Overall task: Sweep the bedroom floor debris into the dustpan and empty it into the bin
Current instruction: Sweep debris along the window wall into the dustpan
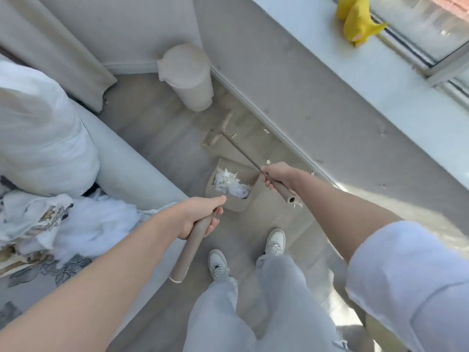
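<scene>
The right hand [275, 175] is closed around the broom [223, 134] handle, its long axis slanting toward the lidded bin [189, 77]. The left hand [200, 215] grips the beige dustpan [228, 184] handle; the pan, heaped with white shredded debris [232, 184], sits on the floor short of the bin, mouth toward it.

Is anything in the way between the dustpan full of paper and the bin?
Only the broom head lies on the floor between the beige long-handled dustpan and the round beige lidded bin. The lid is shut.

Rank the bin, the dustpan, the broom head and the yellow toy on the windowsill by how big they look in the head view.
1. bin
2. dustpan and yellow toy: alike, not ranked
3. broom head

Distance from the camera differs, so true sizes stay unsure.
</scene>
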`<state>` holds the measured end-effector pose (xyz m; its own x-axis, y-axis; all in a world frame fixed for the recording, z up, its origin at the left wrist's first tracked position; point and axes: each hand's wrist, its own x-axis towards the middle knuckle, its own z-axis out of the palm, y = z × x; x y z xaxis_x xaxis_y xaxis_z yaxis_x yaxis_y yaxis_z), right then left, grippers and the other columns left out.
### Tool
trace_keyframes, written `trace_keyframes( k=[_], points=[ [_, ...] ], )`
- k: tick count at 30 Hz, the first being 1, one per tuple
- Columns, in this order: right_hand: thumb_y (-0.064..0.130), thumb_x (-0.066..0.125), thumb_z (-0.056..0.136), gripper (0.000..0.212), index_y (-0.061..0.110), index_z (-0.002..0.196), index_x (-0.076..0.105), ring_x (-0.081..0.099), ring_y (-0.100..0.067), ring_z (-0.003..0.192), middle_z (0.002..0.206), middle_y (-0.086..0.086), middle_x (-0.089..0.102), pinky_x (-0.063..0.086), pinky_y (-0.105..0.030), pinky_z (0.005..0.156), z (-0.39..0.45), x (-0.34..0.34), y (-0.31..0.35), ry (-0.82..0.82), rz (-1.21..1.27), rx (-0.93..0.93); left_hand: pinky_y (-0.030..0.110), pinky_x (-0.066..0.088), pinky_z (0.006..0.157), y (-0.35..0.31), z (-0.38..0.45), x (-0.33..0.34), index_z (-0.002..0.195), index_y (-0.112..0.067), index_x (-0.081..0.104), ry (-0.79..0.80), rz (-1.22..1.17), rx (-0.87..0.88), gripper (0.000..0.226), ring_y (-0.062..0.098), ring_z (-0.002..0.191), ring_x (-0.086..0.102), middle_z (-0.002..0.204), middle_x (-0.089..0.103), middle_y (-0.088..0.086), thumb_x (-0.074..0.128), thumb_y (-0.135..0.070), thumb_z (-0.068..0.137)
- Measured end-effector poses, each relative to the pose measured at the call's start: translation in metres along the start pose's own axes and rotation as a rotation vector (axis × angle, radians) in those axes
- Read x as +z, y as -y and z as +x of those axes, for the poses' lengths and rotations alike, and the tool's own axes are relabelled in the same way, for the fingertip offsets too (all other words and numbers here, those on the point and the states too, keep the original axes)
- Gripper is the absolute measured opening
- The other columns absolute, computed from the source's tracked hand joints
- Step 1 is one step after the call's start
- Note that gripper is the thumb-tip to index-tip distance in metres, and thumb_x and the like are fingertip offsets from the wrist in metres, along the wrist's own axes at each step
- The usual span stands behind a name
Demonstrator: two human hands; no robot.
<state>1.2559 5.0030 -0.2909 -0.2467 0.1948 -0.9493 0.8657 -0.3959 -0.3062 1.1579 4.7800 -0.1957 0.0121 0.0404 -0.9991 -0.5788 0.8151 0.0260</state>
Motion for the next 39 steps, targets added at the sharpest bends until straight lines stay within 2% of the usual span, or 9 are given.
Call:
trace_keyframes(
  k=[5, 10, 13, 16, 20, 26, 30, 33, 39],
  points=[
    [0.022, 0.043, 0.101, 0.022, 0.013, 0.083, 0.051, 0.042, -0.007, 0.034, 0.063, -0.002, 0.048, 0.037, -0.015, 0.033, 0.068, 0.002, 0.013, 0.007, 0.073, 0.03, 0.016, 0.044, 0.038, -0.034, 0.02, -0.005, 0.08, -0.018, 0.053, -0.012, 0.037, 0.005, 0.038, 0.006, 0.043, 0.045, 0.068, 0.05, 0.001, 0.062, -0.054, 0.091],
    [0.02, 0.042, 0.102, 0.009, 0.017, 0.106, 0.05, 0.038, -0.009, 0.03, 0.066, -0.006, 0.045, 0.033, -0.014, 0.031, 0.052, -0.038, -0.078, -0.051, 0.281, 0.146, 0.015, 0.04, 0.035, -0.05, 0.023, 0.001, 0.076, -0.02, 0.053, -0.013, 0.049, -0.049, 0.04, 0.005, 0.041, 0.046, 0.064, 0.049, -0.002, 0.061, -0.056, 0.09],
    [0.023, 0.041, 0.104, 0.031, 0.022, 0.133, 0.048, 0.039, -0.01, 0.033, 0.065, -0.006, 0.046, 0.033, -0.017, 0.031, 0.012, -0.057, -0.14, -0.065, 0.3, 0.195, 0.015, 0.04, 0.035, -0.053, 0.016, 0.005, 0.076, -0.02, 0.053, -0.005, 0.044, -0.058, 0.04, 0.005, 0.039, 0.045, 0.063, 0.048, -0.001, 0.061, -0.057, 0.09],
    [0.019, 0.04, 0.103, 0.044, 0.022, 0.147, 0.04, 0.039, -0.013, 0.036, 0.067, -0.006, 0.046, 0.034, -0.019, 0.031, -0.023, -0.06, -0.159, -0.135, 0.186, 0.111, 0.015, 0.042, 0.037, -0.051, 0.009, 0.007, 0.077, -0.02, 0.053, -0.005, 0.028, -0.045, 0.041, 0.004, 0.041, 0.045, 0.063, 0.049, -0.002, 0.062, -0.058, 0.089],
    [0.023, 0.044, 0.101, 0.042, 0.023, 0.143, 0.047, 0.043, -0.015, 0.04, 0.069, -0.007, 0.05, 0.037, -0.021, 0.035, -0.038, -0.059, -0.125, -0.147, 0.087, -0.031, 0.015, 0.041, 0.036, -0.049, 0.005, 0.005, 0.077, -0.019, 0.054, -0.018, -0.038, -0.017, 0.04, 0.005, 0.042, 0.045, 0.061, 0.048, -0.002, 0.062, -0.056, 0.09],
    [0.017, 0.041, 0.1, 0.035, 0.019, 0.134, 0.053, 0.044, -0.013, 0.034, 0.07, -0.008, 0.048, 0.036, -0.017, 0.032, 0.001, -0.032, 0.002, -0.079, -0.009, -0.12, 0.016, 0.043, 0.037, -0.073, -0.012, -0.018, 0.084, -0.017, 0.054, 0.014, -0.249, 0.03, 0.037, 0.009, 0.049, 0.049, 0.072, 0.054, 0.005, 0.063, -0.053, 0.089],
    [0.02, 0.039, 0.101, 0.025, 0.018, 0.12, 0.056, 0.047, -0.017, 0.047, 0.07, -0.008, 0.052, 0.039, -0.019, 0.035, 0.05, 0.009, 0.078, -0.089, -0.098, -0.141, 0.017, 0.046, 0.039, -0.094, -0.017, -0.056, 0.088, -0.017, 0.051, 0.055, -0.246, 0.069, 0.031, 0.011, 0.05, 0.05, 0.073, 0.052, 0.006, 0.066, -0.044, 0.086],
    [0.023, 0.039, 0.103, 0.02, 0.009, 0.108, 0.053, 0.045, -0.016, 0.042, 0.066, -0.009, 0.049, 0.039, -0.019, 0.033, 0.09, 0.04, 0.117, -0.101, -0.082, -0.113, 0.014, 0.045, 0.04, -0.108, -0.009, -0.084, 0.089, -0.015, 0.051, 0.082, -0.206, 0.1, 0.028, 0.01, 0.051, 0.046, 0.073, 0.048, 0.003, 0.063, -0.041, 0.093],
    [0.023, 0.038, 0.103, 0.009, 0.025, 0.104, 0.047, 0.04, -0.009, 0.029, 0.068, -0.007, 0.045, 0.035, -0.014, 0.032, 0.108, 0.059, 0.077, -0.106, 0.093, 0.094, 0.016, 0.045, 0.049, -0.127, 0.008, -0.123, 0.084, -0.016, 0.052, 0.069, -0.165, 0.096, 0.03, 0.01, 0.056, 0.047, 0.072, 0.048, 0.002, 0.063, -0.042, 0.093]
  ],
)
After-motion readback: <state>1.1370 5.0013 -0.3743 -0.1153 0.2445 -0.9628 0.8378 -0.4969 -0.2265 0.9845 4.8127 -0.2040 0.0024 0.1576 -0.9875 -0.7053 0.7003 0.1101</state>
